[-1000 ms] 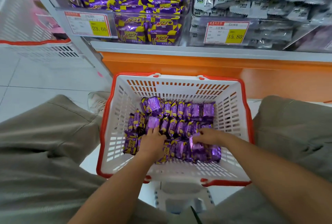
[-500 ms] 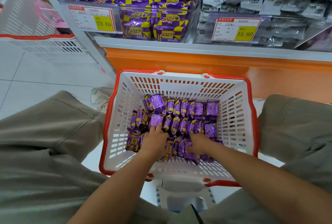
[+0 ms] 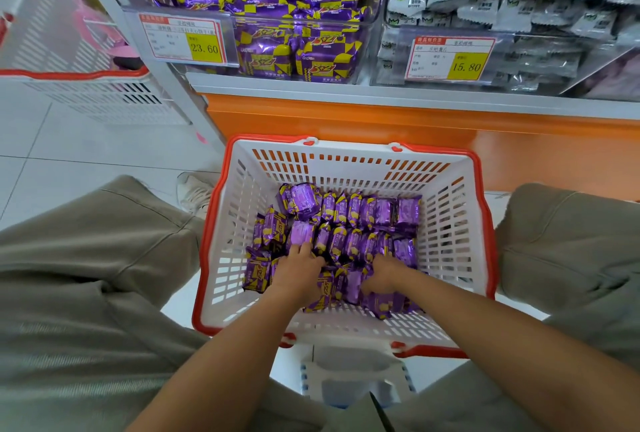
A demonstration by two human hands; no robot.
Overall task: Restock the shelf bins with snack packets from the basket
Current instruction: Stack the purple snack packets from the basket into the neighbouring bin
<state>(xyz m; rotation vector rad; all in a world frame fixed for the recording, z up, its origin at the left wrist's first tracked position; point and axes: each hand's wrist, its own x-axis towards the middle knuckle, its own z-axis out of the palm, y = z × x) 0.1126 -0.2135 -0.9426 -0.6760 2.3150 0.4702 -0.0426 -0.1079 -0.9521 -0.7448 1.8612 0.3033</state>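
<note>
A white basket with a red rim (image 3: 450, 210) stands on the floor between my knees, holding several purple and yellow snack packets (image 3: 349, 220). Both my hands are down among the packets at the near side. My left hand (image 3: 300, 270) lies on the pile with its fingertips curled round packets. My right hand (image 3: 380, 276) digs into the pile, its fingers curled round packets and partly hidden. Above, a clear shelf bin (image 3: 263, 12) is full of the same purple packets, with a 23.60 price tag (image 3: 183, 40).
A second clear bin (image 3: 512, 16) with grey packets and a 15.80 tag sits to the right. An orange shelf base (image 3: 381, 120) runs behind the basket. Another white basket (image 3: 72, 85) stands at the left. A small white stool (image 3: 353, 376) is under me. My knees flank the basket.
The view has tilted up slightly. My right hand has moved from the pile's right edge toward the middle and sunk into the packets. My left hand has barely moved.
</note>
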